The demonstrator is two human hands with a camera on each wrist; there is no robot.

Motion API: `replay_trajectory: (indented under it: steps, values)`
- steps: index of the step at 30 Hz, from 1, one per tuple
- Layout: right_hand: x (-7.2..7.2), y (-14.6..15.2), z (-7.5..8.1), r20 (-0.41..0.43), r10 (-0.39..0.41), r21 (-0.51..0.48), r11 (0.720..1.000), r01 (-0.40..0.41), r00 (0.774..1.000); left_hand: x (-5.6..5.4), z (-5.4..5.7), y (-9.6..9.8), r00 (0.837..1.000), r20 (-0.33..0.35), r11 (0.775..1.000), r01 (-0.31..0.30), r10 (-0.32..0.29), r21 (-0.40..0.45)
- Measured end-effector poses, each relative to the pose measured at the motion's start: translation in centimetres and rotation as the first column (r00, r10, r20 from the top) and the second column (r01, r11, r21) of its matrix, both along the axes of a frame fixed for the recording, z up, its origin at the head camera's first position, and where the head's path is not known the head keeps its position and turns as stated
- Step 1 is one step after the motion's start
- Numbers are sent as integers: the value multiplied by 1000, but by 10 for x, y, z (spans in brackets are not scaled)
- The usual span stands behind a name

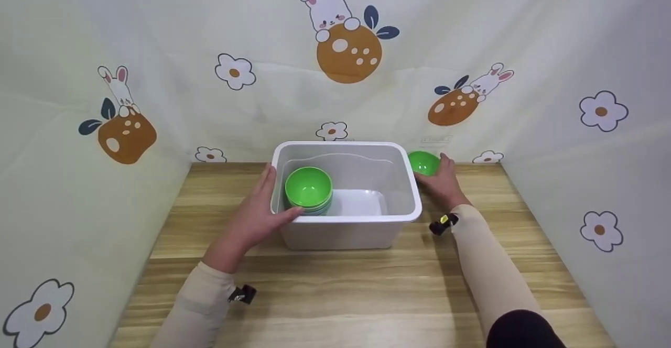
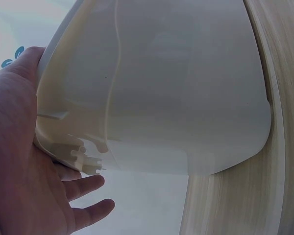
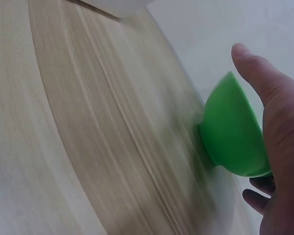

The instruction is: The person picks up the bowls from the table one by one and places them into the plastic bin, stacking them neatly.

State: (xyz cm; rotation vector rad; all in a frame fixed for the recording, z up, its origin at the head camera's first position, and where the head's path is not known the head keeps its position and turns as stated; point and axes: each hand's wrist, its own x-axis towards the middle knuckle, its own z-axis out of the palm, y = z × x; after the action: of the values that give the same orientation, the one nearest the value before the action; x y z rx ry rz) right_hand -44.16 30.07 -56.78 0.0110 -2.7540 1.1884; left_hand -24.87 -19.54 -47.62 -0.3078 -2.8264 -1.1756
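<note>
A white plastic tub (image 1: 341, 235) stands upright on the wooden table. My left hand (image 1: 251, 217) holds its left front corner, the thumb over the front rim and the fingers along the left side. In the left wrist view that hand (image 2: 24, 147) lies against the tub's outer wall (image 2: 176, 88), two fingertips sticking out past it. Inside, at the left, is a stack of bowls, a green bowl (image 1: 309, 186) on top. Right of the tub, another green bowl (image 3: 232, 129) rests upright on the table. Around it my right hand (image 1: 444, 183) is spread, thumb extended beside the rim.
The wooden table (image 1: 335, 295) runs back to a pale cloth (image 1: 283, 101) printed with rabbits and flowers. This cloth also rises at the left and right sides. The tub stands between the two hands, close to the back. Small black cameras sit on both wrists.
</note>
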Motion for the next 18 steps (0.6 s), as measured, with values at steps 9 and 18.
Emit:
replay_trajectory:
  steps: [9,18]
  values:
    - [-1,-1,-6,14,-4,-9,1000,4,1000,0,1,0,1000,3,1000,0,0,-5]
    - [-2,-1,-14,-43,-6,-26,1000,5,999,-1,-1,0,1000,0,1000,-2,2,-10]
